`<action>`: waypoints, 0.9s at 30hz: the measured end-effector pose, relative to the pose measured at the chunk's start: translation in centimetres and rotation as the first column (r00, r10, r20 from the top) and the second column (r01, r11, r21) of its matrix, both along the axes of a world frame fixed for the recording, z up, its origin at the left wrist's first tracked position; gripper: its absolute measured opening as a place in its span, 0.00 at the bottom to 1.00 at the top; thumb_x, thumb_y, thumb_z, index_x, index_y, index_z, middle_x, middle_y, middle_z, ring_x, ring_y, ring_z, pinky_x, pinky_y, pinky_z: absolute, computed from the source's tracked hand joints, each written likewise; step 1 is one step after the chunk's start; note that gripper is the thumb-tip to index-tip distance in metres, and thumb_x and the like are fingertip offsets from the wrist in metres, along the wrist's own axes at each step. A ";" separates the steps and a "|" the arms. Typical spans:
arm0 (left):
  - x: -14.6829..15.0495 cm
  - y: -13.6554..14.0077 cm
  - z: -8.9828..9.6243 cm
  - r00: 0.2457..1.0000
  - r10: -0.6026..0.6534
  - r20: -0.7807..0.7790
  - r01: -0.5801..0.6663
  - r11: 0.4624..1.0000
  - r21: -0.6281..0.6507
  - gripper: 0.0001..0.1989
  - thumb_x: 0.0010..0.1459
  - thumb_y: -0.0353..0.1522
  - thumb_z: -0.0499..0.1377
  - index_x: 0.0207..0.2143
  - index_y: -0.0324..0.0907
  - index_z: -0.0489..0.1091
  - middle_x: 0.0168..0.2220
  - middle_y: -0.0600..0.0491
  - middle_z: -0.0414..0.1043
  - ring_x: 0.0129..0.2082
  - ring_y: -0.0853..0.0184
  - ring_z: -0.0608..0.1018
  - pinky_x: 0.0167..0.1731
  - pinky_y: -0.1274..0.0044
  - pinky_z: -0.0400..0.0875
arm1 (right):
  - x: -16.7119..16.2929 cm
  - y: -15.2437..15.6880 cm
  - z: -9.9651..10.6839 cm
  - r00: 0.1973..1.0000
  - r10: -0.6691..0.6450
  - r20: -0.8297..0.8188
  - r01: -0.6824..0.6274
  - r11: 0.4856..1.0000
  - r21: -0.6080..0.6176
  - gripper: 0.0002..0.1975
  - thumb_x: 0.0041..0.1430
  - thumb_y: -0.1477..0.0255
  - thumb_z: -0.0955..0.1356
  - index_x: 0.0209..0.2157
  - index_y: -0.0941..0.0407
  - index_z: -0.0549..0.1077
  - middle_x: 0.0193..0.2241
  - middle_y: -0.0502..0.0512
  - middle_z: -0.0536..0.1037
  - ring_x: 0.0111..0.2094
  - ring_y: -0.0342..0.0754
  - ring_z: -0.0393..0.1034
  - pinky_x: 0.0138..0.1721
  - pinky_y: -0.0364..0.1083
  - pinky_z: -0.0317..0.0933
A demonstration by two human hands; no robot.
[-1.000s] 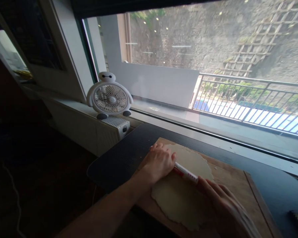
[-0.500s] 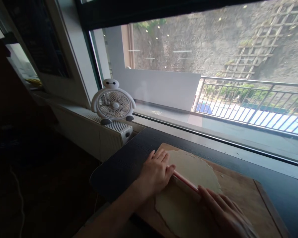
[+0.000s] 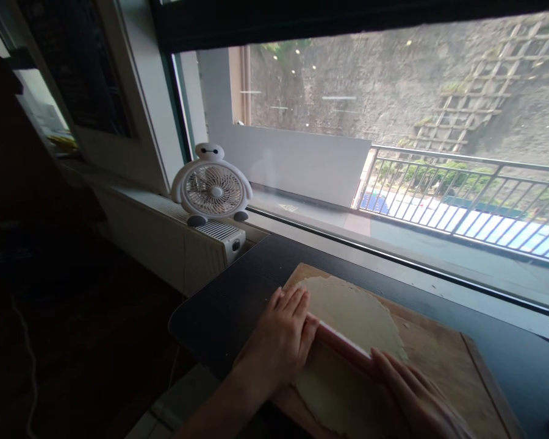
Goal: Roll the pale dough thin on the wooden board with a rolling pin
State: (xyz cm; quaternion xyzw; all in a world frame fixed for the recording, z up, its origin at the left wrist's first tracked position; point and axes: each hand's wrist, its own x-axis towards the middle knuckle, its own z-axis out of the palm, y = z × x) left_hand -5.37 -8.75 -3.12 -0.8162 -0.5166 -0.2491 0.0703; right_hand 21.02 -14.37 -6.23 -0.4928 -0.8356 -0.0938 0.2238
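A thin, pale sheet of dough with an uneven edge is spread over a wooden board. Across its middle lies a slim reddish rolling pin, slanting down to the right. My left hand rests over the pin's left end, fingers close together and pointing away from me, thumb against the pin. Over the right end is my right hand, its fingers laid along the pin and its lower part in shadow. Both hands cover the pin's ends. Near my body, the dough is dark and partly hidden.
The board sits on a dark table beside a large window. Beyond the table's left corner, a white fan stands on a radiator. A pale cable hangs at the lower left.
The rolling pin and both hands have shifted slightly toward me over the dough. My left thumb has drawn in closer to its fingers. The view has turned a little.
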 end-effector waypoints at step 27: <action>-3.4 -3.6 0.5 0.998 -0.023 0.066 0.028 0.997 -0.076 0.20 0.64 0.33 0.44 0.55 0.45 0.64 0.57 0.51 0.66 0.59 0.64 0.63 0.59 0.62 0.52 | -7.0 6.1 6.0 0.983 -0.001 0.183 0.057 0.952 -0.300 0.28 0.67 0.57 0.50 0.59 0.55 0.60 0.62 0.58 0.58 0.64 0.54 0.42 0.60 0.57 0.43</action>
